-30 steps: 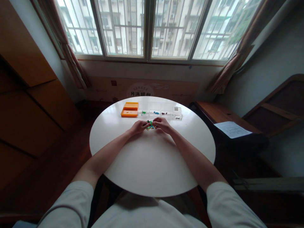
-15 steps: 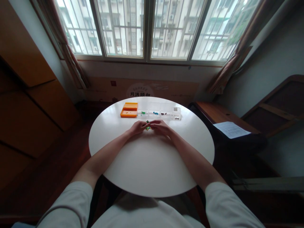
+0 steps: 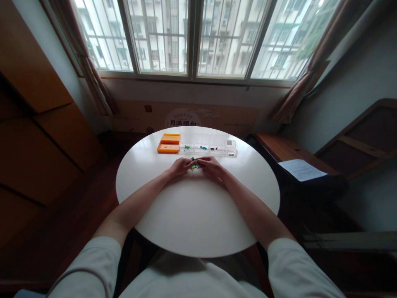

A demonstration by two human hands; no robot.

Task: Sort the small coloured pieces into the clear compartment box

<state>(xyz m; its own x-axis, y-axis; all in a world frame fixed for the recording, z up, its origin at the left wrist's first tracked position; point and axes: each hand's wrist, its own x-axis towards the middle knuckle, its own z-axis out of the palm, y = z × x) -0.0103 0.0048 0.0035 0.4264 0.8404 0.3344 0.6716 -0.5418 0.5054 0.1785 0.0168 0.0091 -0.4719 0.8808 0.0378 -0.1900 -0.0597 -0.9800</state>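
Over the middle of the white round table (image 3: pixel 192 215), my left hand (image 3: pixel 181 166) and my right hand (image 3: pixel 211 165) meet fingertip to fingertip. Both are closed in a pinch around a small dark green piece (image 3: pixel 192 159), whose shape is too small to make out. Just below the fingertips lies a little heap of tiny pieces (image 3: pixel 195 167) in yellow, green and blue, partly hidden by the fingers. Beyond my hands stands an opened orange box (image 3: pixel 168 151) with a few tiny bits inside. To its right runs a row of clear compartments (image 3: pixel 208 152).
The clear compartments hold small green bits (image 3: pixel 187 147), blue bits (image 3: pixel 203 147), dark brown bits (image 3: pixel 214 149) and whitish bits (image 3: pixel 231 155). Printed paper (image 3: pixel 302 170) lies on a wooden bench (image 3: pixel 273 151) at the right. A large cardboard box (image 3: pixel 232 118) leans under the window.
My fingers have shifted very slightly, and more of the coloured heap shows beneath them, including blue pieces. Both arms stay in place.
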